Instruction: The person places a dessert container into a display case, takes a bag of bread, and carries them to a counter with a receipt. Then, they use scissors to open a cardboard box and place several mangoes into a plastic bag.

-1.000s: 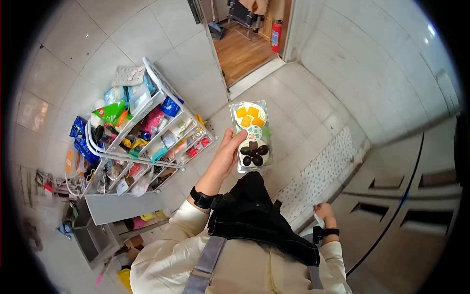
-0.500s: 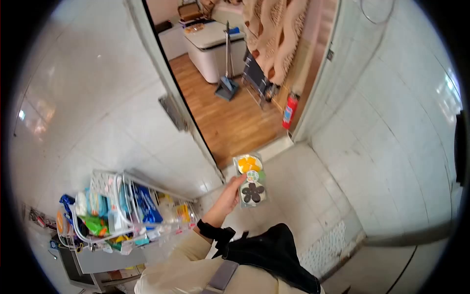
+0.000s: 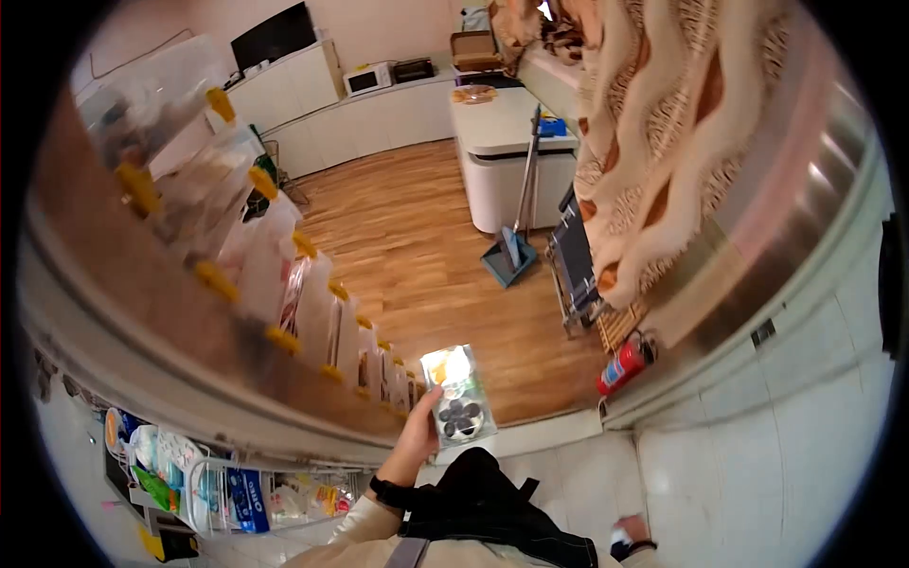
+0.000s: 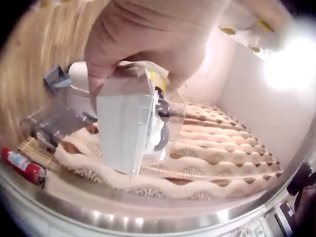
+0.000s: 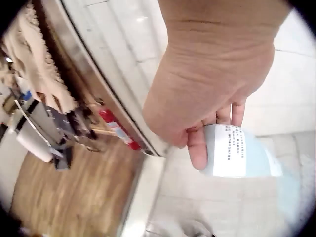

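Observation:
My left hand [image 3: 417, 437] grips a clear plastic dessert box [image 3: 461, 393] by its left side, out in front of the body. Inside are two round cream desserts, one with orange-yellow fruit and a nearer one with dark round pieces. From the left wrist view, the box's pale underside [image 4: 121, 131] shows, with the thumb and fingers across one end. Low at the right side, my right hand [image 3: 631, 530] holds a light blue, smooth item [image 5: 257, 155] with a white printed label; the fingers curl round one end, and its exact kind cannot be told.
Ahead, a doorway opens onto wooden flooring [image 3: 398, 284]. A red fire extinguisher [image 3: 622, 367] stands at its right, below a patterned curtain [image 3: 653, 123]. A dustpan [image 3: 508, 260] leans near a white counter [image 3: 507, 180]. Bags with yellow clips [image 3: 263, 182] line the left; a loaded rack [image 3: 213, 497] stands lower left.
The view has moved forward and tilted up toward the doorway, and the rack has slid lower left. The left hand keeps hold of the dessert box, which now overlaps the threshold.

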A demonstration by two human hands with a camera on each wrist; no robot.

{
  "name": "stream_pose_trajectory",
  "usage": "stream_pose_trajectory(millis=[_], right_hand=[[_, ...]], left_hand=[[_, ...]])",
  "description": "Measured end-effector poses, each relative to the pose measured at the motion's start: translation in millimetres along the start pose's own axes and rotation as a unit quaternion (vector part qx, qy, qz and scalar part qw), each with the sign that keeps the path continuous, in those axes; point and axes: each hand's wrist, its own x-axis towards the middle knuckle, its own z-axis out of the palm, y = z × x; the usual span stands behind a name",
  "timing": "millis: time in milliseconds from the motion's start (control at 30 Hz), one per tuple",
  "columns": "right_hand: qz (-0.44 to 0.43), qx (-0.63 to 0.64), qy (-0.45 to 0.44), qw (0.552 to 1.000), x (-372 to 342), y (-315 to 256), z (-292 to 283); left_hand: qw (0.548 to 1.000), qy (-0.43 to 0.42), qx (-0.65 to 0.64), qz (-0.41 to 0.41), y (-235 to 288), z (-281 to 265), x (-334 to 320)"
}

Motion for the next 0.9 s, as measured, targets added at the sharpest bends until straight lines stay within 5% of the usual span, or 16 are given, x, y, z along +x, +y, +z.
stream_pose_trajectory(millis=[33,167,233,267,300,333,367,400,433,500,567,800,900], right_hand=[[-0.029,0.045,0.089,0.995,59,22,-72],[0.131,0.257,0.127,0.949,234,27,-257],[0.224,0.323,0.207,0.896,284,3,-298],[0.144,0.228,0.236,0.934,309,21,-282],[0.227,0.371,0.192,0.880,323,14,-283],[0.087,-0.011,0.142,0.986,336,45,-243],[0.114,0.037,0.019,0.993,347,29,-253],[-0.047,0.046,-0.098,0.993,359,29,-245],[-0.011,0.054,-0.173,0.983,371,24,-237],[0.114,0.103,-0.198,0.968,417,-11,-254],[0.141,0.112,-0.197,0.964,474,-34,-278],[0.083,-0.008,-0.200,0.976,742,-55,-394],[0.025,-0.084,-0.196,0.977,889,-79,-444]], left_hand=[[0.999,0.004,0.014,0.039,12,-2,19],[0.995,0.045,-0.044,0.074,62,-8,98],[0.988,0.110,-0.050,0.096,81,-26,139],[0.985,0.117,-0.030,0.127,108,-17,161],[0.980,0.147,-0.030,0.131,130,-20,186],[0.981,0.127,-0.021,0.142,150,-25,204],[0.980,0.111,-0.031,0.162,174,-25,224],[0.979,0.104,-0.036,0.174,193,-26,235],[0.975,0.105,-0.048,0.191,212,-27,249],[0.974,0.113,-0.052,0.188,251,-34,270],[0.971,0.121,-0.060,0.200,288,-44,295],[0.911,0.159,-0.177,0.336,387,-102,375],[0.834,0.283,-0.245,0.405,410,-129,388]])
